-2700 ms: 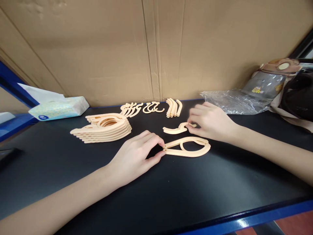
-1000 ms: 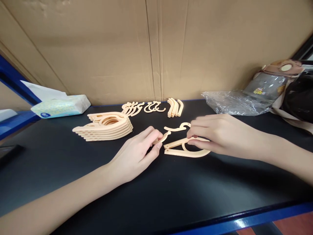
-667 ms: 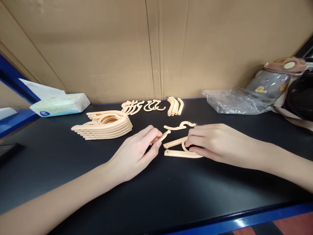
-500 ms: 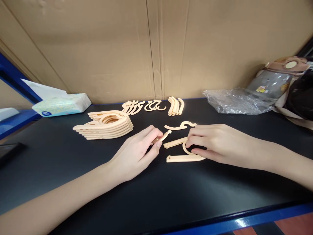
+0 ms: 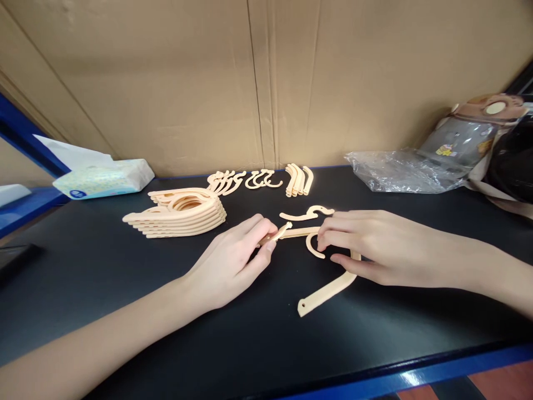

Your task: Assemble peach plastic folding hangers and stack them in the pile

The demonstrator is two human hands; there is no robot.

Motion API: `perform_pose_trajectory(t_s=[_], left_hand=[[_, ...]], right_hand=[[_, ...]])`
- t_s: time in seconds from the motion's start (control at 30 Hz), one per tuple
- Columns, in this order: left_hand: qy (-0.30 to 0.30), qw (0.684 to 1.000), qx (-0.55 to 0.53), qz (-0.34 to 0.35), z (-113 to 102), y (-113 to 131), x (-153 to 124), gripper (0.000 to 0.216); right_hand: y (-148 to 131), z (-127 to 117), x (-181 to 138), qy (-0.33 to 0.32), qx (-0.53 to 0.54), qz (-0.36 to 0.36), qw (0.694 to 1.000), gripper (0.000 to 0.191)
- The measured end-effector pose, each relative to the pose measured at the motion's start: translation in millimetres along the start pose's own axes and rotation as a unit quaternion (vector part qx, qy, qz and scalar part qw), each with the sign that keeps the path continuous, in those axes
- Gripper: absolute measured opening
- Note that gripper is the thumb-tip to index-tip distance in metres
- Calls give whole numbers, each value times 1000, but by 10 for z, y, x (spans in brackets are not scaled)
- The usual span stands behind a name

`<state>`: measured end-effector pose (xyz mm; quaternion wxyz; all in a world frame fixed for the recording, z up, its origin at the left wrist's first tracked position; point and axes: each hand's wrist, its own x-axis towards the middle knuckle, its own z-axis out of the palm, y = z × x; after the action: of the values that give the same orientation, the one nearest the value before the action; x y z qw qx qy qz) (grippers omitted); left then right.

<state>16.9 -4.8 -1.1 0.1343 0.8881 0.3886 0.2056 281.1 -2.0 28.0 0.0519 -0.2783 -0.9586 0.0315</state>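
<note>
Between its thumb and fingers, my left hand [image 5: 239, 261] pinches a slim beige plastic piece [image 5: 283, 230], mostly covered by the fingers. My right hand [image 5: 360, 247] is closed over the middle of a beige folding clothes hanger on the table. One hanger arm [image 5: 327, 293] with a holed end angles toward the front edge, while the other arm [image 5: 300, 232] points left, near my left fingertips. The curved hook [image 5: 313, 247] curls beside my right fingers, which hide the joint. Just behind lies a loose beige hook piece [image 5: 306, 214].
A stack of beige folded hangers [image 5: 177, 216] sits left of centre. Along the back lie several hook pieces [image 5: 262, 179] and curved arm pieces [image 5: 298, 180]. A tissue pack [image 5: 104, 178] stands at left; a clear plastic bag [image 5: 403, 172] and a bottle [image 5: 462, 139] are at right.
The hanger's near arm has swung out toward the front edge, and its hook has shifted slightly left under my right hand. My left hand has stayed in place with its piece.
</note>
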Motion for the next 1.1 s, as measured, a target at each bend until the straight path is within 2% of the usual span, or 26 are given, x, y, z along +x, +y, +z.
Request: perform_pose_trajectory(t_s=[0.1, 0.17, 0.23, 0.37, 0.6, 0.8, 1.0, 1.1], left_hand=[[0, 1000, 1, 1, 1, -3, 4, 17], [0, 1000, 1, 1, -2, -4, 5, 17], [-1, 1000, -1, 1, -8, -2, 6, 18], [-3, 1000, -5, -8, -18, 3, 9, 18], [31, 997, -29, -66, -1, -13, -2, 16], [53, 986, -98, -122, 5, -31, 1, 28], [78, 977, -146, -137, -9, -39, 35, 32], [69, 976, -155, -136, -19, -42, 37, 30]], right_hand=[[-38, -14, -4, 29, 5, -12, 1000, 8], [-68, -13, -11, 28, 24, -25, 999, 13], [-100, 3, -14, 24, 34, -35, 999, 17], [-170, 71, -2, -8, 39, -66, 997, 13], [-247, 178, -8, 32, -33, -74, 996, 11], [-280, 203, 3, 34, -98, -108, 989, 12], [-309, 237, 39, 42, -101, -127, 986, 12], [-304, 248, 60, 44, -109, -122, 986, 13]])
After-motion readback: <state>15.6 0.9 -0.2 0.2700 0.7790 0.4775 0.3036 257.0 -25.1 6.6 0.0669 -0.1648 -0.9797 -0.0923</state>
